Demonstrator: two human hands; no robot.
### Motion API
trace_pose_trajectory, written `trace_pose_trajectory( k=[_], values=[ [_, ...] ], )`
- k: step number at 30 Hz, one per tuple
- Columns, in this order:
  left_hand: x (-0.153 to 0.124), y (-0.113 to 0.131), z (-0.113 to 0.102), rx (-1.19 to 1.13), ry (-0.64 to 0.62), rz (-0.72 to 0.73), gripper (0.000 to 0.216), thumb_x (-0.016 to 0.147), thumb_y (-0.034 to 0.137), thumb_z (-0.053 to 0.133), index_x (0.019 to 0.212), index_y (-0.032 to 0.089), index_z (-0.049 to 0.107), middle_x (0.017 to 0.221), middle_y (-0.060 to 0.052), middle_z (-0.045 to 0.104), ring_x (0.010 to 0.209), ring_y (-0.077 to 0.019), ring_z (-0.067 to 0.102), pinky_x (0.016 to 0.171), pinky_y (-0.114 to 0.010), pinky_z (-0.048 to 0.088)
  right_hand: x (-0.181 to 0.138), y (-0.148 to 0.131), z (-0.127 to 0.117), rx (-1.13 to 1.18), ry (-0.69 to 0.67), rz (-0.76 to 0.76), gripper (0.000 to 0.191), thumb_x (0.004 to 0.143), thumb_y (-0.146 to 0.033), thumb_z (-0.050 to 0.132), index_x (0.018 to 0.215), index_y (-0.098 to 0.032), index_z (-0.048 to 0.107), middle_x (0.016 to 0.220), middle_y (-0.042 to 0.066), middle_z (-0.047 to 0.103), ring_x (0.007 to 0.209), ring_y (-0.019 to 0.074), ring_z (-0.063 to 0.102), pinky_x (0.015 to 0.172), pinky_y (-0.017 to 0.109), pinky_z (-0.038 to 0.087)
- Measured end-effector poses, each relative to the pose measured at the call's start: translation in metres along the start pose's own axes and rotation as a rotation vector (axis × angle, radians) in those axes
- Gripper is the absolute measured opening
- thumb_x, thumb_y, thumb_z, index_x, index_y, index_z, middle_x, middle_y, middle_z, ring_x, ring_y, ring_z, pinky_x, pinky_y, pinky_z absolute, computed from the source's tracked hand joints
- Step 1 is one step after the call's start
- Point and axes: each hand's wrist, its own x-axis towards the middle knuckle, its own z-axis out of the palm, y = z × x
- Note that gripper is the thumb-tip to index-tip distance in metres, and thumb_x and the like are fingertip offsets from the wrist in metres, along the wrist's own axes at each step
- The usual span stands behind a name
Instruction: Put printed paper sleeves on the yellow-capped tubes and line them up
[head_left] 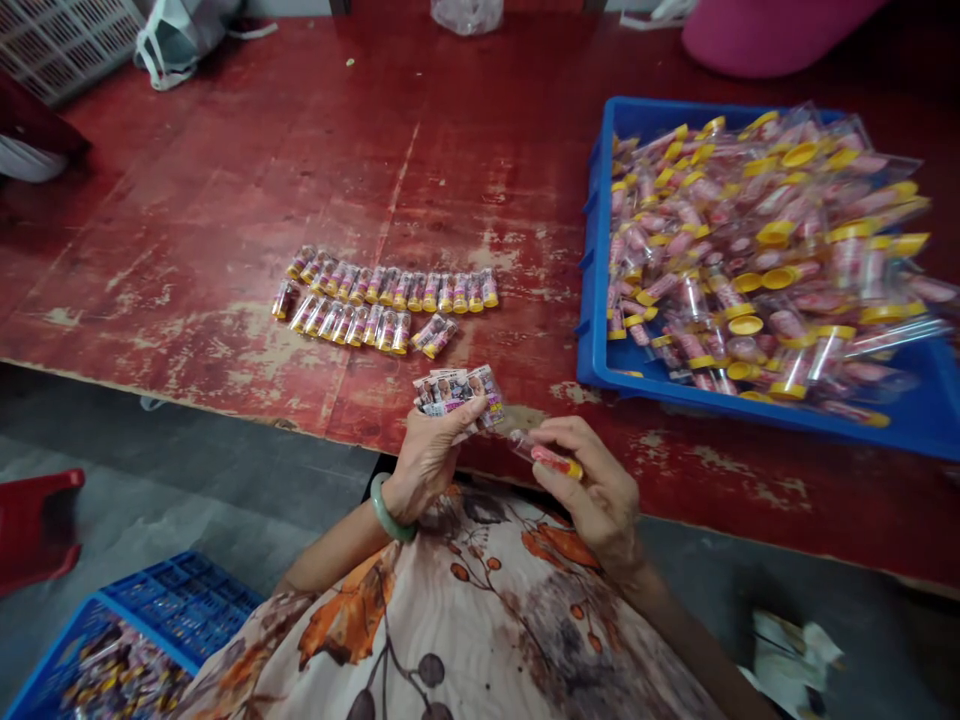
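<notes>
Head view: clear yellow-capped tube point(549, 457), pink-red inside, over near edge of red table point(225, 150), in thumb-and-finger pinch of right hand point(600, 490). Just left, in grasp of left hand point(427, 455), fanned printed cards point(454, 390). Farther, two rows of filled tubes point(388, 287). At right, blue tray point(595, 345), heaped with pink-filled tubes point(790, 375). Near left, below table, blue basket point(146, 632) with small yellow-tipped pieces point(131, 670), blurred.

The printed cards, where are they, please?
In the head view, the printed cards are at centre, in the left hand, left of the yellow-capped tube in the right hand.
</notes>
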Motion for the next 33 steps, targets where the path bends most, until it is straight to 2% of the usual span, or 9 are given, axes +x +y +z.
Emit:
trace_pose_trajectory(
  k=[3,11,14,18,26,33],
  values=[
    [0.0,-0.001,0.0,-0.012,0.02,-0.026,0.035,0.053,0.027,0.091,0.078,0.012,0.071,0.074,-0.002,0.071,0.063,-0.0135,0.064,0.07,-0.029,0.052,-0.003,-0.002,0.0,-0.082,-0.003,-0.141,0.023,0.089,-0.019,0.057,0.111,-0.023,0.063,0.104,0.007,0.058,0.096,0.0214,0.059,0.081,0.035,0.051],
    [-0.007,-0.002,0.006,-0.064,-0.074,-0.044,0.038,0.055,0.029,0.09,0.085,0.014,0.071,0.082,-0.003,0.073,0.071,-0.0146,0.067,0.079,-0.03,0.052,-0.003,0.001,0.008,-0.335,0.191,-0.383,0.042,0.085,-0.013,0.063,0.125,-0.026,0.059,0.105,0.008,0.06,0.09,0.0221,0.061,0.073,0.036,0.056],
    [-0.007,-0.002,0.005,-0.07,-0.059,-0.045,0.036,0.059,0.029,0.088,0.086,0.013,0.071,0.086,-0.004,0.073,0.075,-0.0148,0.067,0.083,-0.03,0.052,-0.008,0.002,0.008,-0.409,0.26,-0.412,0.047,0.083,-0.014,0.066,0.127,-0.027,0.058,0.105,0.008,0.062,0.088,0.0222,0.063,0.07,0.034,0.057],
    [-0.005,-0.002,0.005,-0.083,-0.062,-0.048,0.035,0.06,0.028,0.088,0.086,0.012,0.071,0.087,-0.004,0.073,0.076,-0.0147,0.067,0.081,-0.03,0.052,-0.013,0.002,0.006,-0.408,0.249,-0.455,0.053,0.081,-0.013,0.068,0.13,-0.03,0.057,0.103,0.006,0.065,0.084,0.0209,0.065,0.068,0.033,0.058],
    [-0.009,-0.001,0.008,-0.113,-0.086,-0.113,0.04,0.053,0.029,0.091,0.083,0.013,0.07,0.076,-0.001,0.07,0.066,-0.0121,0.063,0.069,-0.026,0.051,-0.007,0.011,0.008,-0.607,0.261,-0.516,0.054,0.079,-0.013,0.071,0.128,-0.03,0.056,0.102,0.006,0.068,0.082,0.0224,0.069,0.071,0.035,0.059],
    [-0.01,-0.005,0.008,-0.077,-0.087,-0.074,0.038,0.051,0.029,0.092,0.078,0.014,0.069,0.077,-0.001,0.07,0.067,-0.0127,0.063,0.071,-0.027,0.051,-0.008,0.011,0.019,-0.606,0.305,-0.562,0.062,0.074,-0.011,0.078,0.128,-0.025,0.054,0.101,0.007,0.071,0.082,0.023,0.07,0.069,0.033,0.058]
  ],
)
